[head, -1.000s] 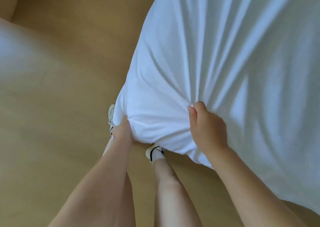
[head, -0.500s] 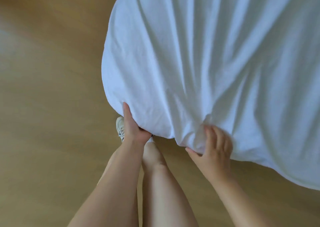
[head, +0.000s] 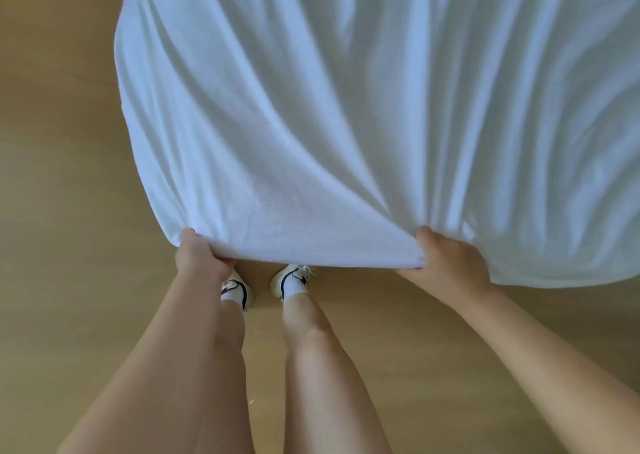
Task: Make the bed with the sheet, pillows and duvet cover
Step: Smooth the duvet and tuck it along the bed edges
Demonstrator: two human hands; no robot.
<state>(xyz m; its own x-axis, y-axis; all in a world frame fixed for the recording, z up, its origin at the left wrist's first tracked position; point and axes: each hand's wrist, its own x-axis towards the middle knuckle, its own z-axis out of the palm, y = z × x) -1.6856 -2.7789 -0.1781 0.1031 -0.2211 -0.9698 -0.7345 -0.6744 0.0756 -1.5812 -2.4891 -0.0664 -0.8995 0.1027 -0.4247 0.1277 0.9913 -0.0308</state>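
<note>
A white sheet (head: 346,114) fills the upper part of the head view, wrinkled with long folds running away from me. My left hand (head: 195,254) grips its near edge at the left, thumb on top of the cloth. My right hand (head: 446,257) grips the same edge further right, fingers curled under the hem. The edge between my hands is pulled taut and held above the floor. The bed, pillows and duvet cover are hidden or out of view.
Light wooden floor (head: 62,211) lies to the left and below. My bare legs and two white sneakers (head: 291,278) stand just under the sheet's held edge.
Both hands have shifted along the sheet's edge and moved apart, and now hold it stretched. The sheet has spread wider and lifted toward me. My feet now stand side by side.
</note>
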